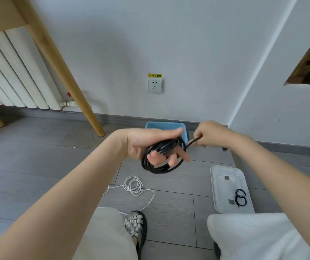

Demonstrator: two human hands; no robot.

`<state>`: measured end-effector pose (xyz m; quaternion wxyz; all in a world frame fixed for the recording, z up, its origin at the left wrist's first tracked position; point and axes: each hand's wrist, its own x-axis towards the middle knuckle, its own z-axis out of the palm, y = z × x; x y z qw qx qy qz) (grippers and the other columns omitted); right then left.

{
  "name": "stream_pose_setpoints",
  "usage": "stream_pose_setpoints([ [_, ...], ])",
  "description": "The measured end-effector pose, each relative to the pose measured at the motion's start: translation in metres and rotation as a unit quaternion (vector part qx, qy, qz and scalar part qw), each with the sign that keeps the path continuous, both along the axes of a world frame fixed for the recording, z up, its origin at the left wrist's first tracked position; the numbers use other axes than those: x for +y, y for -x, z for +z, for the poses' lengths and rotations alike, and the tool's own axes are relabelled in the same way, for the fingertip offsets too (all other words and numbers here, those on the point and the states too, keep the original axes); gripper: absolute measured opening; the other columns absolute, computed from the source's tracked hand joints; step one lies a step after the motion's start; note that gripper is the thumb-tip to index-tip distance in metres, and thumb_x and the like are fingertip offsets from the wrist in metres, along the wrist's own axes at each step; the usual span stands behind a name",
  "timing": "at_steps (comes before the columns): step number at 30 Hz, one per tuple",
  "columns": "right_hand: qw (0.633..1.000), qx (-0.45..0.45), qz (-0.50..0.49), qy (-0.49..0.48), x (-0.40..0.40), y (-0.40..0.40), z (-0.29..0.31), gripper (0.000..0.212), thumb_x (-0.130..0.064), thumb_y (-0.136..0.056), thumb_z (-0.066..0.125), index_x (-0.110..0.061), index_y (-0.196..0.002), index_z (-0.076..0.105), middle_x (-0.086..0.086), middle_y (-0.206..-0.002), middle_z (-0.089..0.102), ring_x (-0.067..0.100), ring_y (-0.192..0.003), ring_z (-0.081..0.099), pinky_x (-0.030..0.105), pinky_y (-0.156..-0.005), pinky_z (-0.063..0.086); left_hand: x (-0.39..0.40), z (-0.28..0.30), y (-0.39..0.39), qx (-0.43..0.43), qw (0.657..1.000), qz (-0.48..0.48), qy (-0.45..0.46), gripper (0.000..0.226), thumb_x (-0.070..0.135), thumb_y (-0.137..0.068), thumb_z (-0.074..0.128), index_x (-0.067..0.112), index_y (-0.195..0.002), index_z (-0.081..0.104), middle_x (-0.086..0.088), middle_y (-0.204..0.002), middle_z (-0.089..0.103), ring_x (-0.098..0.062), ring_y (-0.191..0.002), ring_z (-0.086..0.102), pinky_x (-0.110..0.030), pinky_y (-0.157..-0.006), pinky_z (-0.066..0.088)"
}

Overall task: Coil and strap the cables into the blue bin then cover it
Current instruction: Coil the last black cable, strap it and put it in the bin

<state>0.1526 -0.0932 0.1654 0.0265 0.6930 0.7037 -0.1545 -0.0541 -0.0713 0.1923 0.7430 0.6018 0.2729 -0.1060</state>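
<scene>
My left hand (146, 143) grips a coiled black cable (156, 167), its loops hanging round the fingers. My right hand (209, 133) pinches the free end of that same black cable just right of the coil. Behind both hands the blue bin (161, 125) stands on the floor against the wall, mostly hidden by them. A white cable (134, 185), partly looped, lies on the floor below the coil. The translucent white lid (223, 184) lies flat at the right, with two black strap rings (240, 197) on it.
A wall socket (155, 85) sits above the bin. A wooden table leg (66, 72) slants down at the left, in front of a white radiator (9, 72). My knees and a silver sandal (134, 226) fill the bottom of the view.
</scene>
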Motion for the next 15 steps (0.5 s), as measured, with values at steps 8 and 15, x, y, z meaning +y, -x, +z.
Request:
stream_pose_setpoints([
  [8, 0.981, 0.083, 0.005, -0.173, 0.009, 0.030, 0.028, 0.025, -0.028, -0.078, 0.071, -0.016, -0.061, 0.057, -0.003, -0.057, 0.051, 0.015, -0.060, 0.044, 0.029, -0.059, 0.035, 0.003, -0.028, -0.004, 0.103, 0.980, 0.168, 0.015, 0.076, 0.065, -0.091, 0.022, 0.004, -0.136, 0.032, -0.014, -0.107, 0.065, -0.023, -0.057, 0.069, -0.019, -0.042, 0.050],
  [15, 0.948, 0.284, 0.081, -0.121, -0.001, 0.070, 0.033, 0.021, -0.021, -0.093, 0.055, -0.009, -0.095, 0.072, -0.011, -0.050, 0.056, -0.001, -0.049, 0.051, 0.012, -0.055, 0.036, 0.044, -0.030, 0.000, -0.116, 0.853, 0.490, 0.137, 0.065, 0.056, -0.094, 0.038, -0.003, -0.118, 0.050, -0.014, -0.087, 0.068, -0.020, -0.065, 0.067, -0.026, -0.055, 0.055],
])
